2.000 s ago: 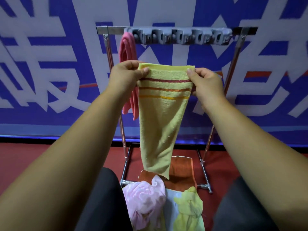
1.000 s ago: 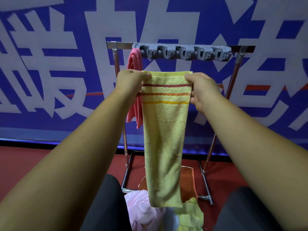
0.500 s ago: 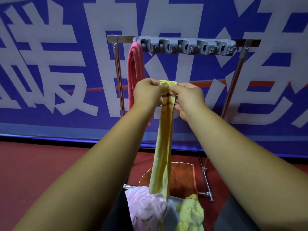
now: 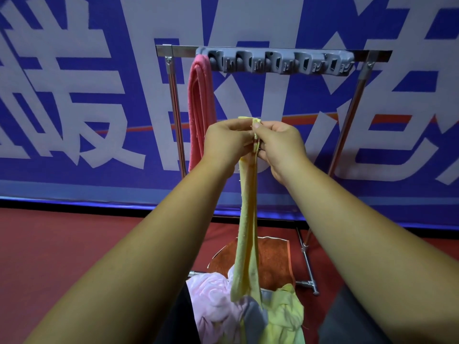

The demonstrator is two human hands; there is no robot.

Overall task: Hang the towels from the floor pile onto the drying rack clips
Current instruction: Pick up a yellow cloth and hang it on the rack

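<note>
Hands (image 4: 224,141) (image 4: 282,142) pinching yellow towel (image 4: 247,219), folded narrow, hanging

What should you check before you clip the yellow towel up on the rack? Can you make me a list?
1. Both hands hold the yellow towel at its top: ok, left hand and right hand pinch it.
2. Towel folded narrow: ok.
3. Free gray clips: ok, those right of the pink towel look empty.
4. Towel top up at the clips: not ok, it is lower.
5. Towel's bottom end free of the floor pile: cannot tell.
</note>
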